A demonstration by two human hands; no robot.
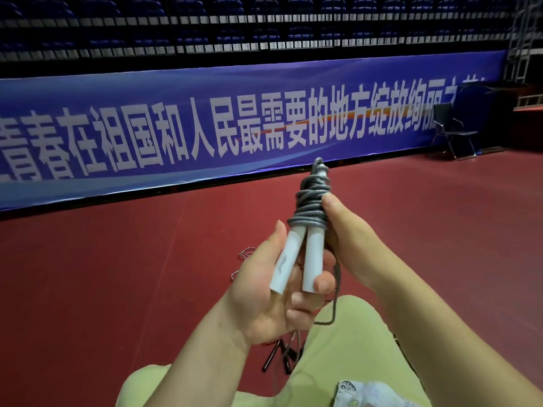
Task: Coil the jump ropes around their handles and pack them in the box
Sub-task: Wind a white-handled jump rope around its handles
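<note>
A dark red sports floor [123, 283] runs back to a long blue banner [205, 124] with large white characters, below rows of dark seating; a black folding chair [452, 130] stands at the banner's right end.

The left grip [273, 292] is turned palm up, fingers curled round the lower ends of two white handles [296, 259], which stand side by side and point up and away; the thumb lies along the outer handle and a fingertip presses the base of the inner one. The right grip [349, 236] clasps the same bundle from the right side, thumb up against the grey rope [311, 204] that is wound in many turns round the upper half of the handles. So the jump rope sits between both grips, held upright in front of the person, above the lap. A small loop of rope sticks out at the very top. A loose tail of the rope hangs down under the right palm and bends over the knee.

Both forearms are bare and rise from the lower edge, meeting at the bundle. The person sits in light green trousers [346, 353]. On the floor just past the left grip lie more rope [244, 255], and below it dark handles [276, 359] of another rope.
</note>
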